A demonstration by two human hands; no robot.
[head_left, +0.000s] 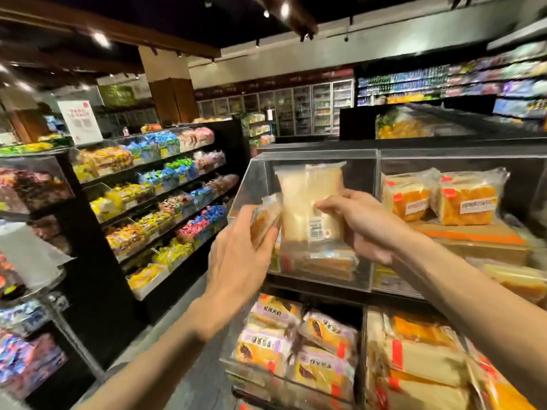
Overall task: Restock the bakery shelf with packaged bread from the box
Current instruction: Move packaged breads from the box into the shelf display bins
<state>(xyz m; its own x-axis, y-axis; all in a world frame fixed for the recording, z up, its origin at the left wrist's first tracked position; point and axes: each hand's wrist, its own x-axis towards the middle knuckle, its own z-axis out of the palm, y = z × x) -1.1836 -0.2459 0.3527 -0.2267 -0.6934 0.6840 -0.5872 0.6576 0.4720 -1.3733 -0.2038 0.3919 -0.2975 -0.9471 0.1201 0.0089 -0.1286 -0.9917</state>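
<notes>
The right hand (364, 223) is pinching a pale bread pack (307, 196) upright in the part-filled twelve-o'clock bin (313, 154); the left hand (239, 255) is clutching a second pack (265, 218), unplaced.

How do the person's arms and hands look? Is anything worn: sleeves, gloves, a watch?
The left hand and right hand wear no gloves; no watch or bracelet shows at either wrist. The left forearm and right forearm are uncovered to the picture's edge, no sleeve in view. The fingers are too blurred to tell about rings.
</notes>
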